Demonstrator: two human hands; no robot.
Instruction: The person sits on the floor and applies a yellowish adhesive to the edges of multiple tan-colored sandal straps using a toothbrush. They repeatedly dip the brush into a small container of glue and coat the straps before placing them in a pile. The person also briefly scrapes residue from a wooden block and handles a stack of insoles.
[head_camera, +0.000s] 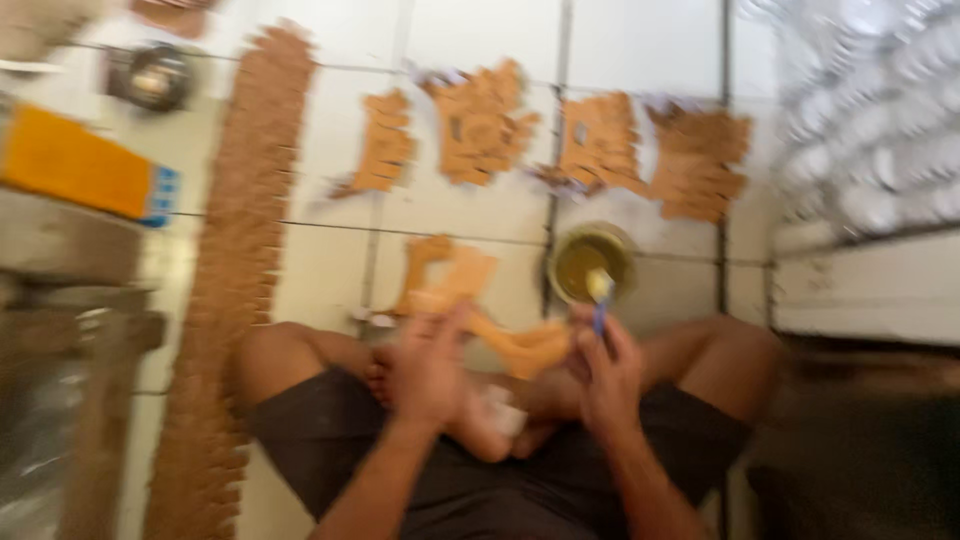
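I sit cross-legged on a white tiled floor; the picture is blurred by motion. My left hand (428, 365) grips an orange-tan sheet piece (520, 345) that lies across my lap. My right hand (608, 375) holds a small brush with a blue handle (600, 300), its pale tip over a round tin of yellowish-brown liquid (592, 262) standing just past my knees. Another orange piece (445, 272) lies on the floor in front of my left hand.
Several stacks of tan cut pieces (600, 140) lie in a row farther out. A long brown row of pieces (240, 260) runs down the left. An orange and blue box (80, 165) and a wooden bench edge stand at left; a white ledge at right.
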